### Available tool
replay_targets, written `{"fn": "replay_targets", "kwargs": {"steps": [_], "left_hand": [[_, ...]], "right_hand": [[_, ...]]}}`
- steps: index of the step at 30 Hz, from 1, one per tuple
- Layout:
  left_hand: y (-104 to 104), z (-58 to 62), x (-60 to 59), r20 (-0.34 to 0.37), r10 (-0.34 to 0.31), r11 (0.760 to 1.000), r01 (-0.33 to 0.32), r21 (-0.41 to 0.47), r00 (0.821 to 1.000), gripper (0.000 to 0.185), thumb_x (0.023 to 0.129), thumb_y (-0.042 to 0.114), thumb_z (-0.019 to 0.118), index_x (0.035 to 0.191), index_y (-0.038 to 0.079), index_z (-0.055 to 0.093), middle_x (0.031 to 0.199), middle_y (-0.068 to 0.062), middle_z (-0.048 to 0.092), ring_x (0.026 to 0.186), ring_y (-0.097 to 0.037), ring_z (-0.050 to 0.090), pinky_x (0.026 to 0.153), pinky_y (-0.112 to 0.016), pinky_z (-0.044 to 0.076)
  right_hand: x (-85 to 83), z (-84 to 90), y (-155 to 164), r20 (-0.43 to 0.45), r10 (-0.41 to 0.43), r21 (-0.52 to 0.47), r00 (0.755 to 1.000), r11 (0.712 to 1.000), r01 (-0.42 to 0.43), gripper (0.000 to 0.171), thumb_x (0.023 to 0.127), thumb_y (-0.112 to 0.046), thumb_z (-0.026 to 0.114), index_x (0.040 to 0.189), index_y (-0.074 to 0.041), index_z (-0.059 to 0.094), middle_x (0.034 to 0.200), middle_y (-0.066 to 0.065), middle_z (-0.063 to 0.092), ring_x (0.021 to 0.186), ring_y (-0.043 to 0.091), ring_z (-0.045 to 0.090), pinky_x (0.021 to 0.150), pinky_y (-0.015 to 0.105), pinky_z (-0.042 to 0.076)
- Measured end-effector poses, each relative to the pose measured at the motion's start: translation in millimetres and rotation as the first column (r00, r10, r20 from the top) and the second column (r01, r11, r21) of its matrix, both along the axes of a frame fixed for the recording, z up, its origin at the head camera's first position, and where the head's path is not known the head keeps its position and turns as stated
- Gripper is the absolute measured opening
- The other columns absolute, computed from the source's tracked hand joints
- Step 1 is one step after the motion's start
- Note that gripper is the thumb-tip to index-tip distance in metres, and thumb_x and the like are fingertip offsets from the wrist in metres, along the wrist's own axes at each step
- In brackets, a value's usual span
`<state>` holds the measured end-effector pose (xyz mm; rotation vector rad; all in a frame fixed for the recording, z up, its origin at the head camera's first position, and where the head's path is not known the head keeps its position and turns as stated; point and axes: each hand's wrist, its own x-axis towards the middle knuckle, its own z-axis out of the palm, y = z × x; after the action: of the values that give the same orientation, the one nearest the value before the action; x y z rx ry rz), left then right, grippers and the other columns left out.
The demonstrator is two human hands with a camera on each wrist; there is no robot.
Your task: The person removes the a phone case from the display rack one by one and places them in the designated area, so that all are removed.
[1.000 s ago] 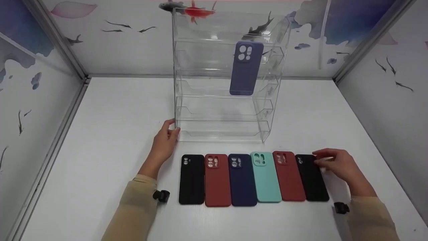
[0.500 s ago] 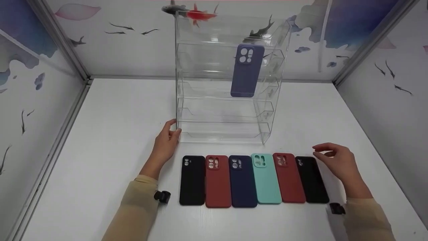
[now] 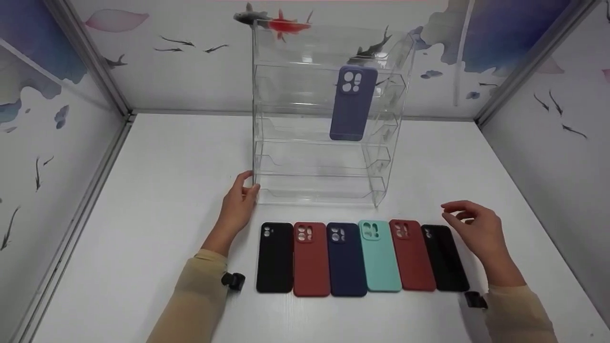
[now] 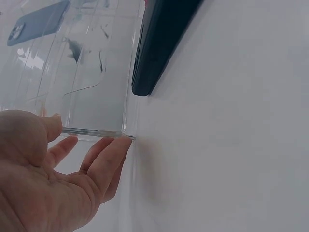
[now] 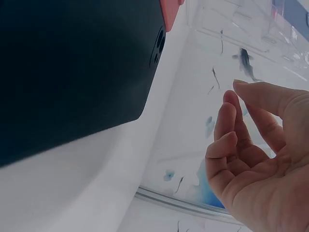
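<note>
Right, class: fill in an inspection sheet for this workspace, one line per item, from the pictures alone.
Surface: white table.
Job's things: clear acrylic rack holding one purple case; six cases in a row before it.
Clutter: nothing seen.
Grippers: left hand touches the rack's left front corner; right hand hovers empty by the right black case.
Cables: nothing seen.
Surroundings: fish-painted walls.
</note>
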<state>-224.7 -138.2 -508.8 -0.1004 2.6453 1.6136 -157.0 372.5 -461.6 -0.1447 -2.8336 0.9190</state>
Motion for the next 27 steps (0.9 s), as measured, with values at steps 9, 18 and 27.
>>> {"fn": "replay_targets", "kwargs": {"steps": [9,18,27], "left_hand": [[1,0.7,0.2,0.004,0.007,1.000,-0.007,-0.006,1.000,0.052,0.111,0.031,0.049,0.158,0.016,0.036,0.119,-0.019,0.065,0.113,-0.031,0.064,0.095,-0.047,0.050],[1,0.4,0.2,0.009,0.004,1.000,-0.004,0.004,1.000,0.051,0.111,0.032,0.048,0.158,0.016,0.037,0.118,-0.020,0.065,0.111,-0.031,0.063,0.094,-0.046,0.050],[0,0.7,-1.1,0.014,0.004,1.000,-0.004,0.006,1.000,0.050,0.111,0.032,0.049,0.157,0.017,0.038,0.117,-0.019,0.065,0.108,-0.029,0.064,0.092,-0.044,0.051]], "right_hand": [[-8.3,14.3,-31,-0.188,0.072,-0.070,0.979,0.994,-0.087,0.021,0.098,-0.016,0.073,0.117,-0.010,0.076,0.106,0.010,0.076,0.087,-0.005,0.058,0.075,0.008,0.043],[-41.8,56.3,-76,-0.332,0.148,-0.124,0.932,0.972,-0.199,0.022,0.097,-0.011,0.073,0.119,-0.015,0.076,0.107,0.008,0.076,0.089,-0.002,0.063,0.075,0.010,0.046],[-86.0,99.4,-116,-0.408,0.151,-0.177,0.900,0.954,-0.241,0.027,0.098,-0.013,0.070,0.126,-0.013,0.073,0.117,0.009,0.075,0.097,-0.001,0.066,0.086,0.014,0.051]]}}
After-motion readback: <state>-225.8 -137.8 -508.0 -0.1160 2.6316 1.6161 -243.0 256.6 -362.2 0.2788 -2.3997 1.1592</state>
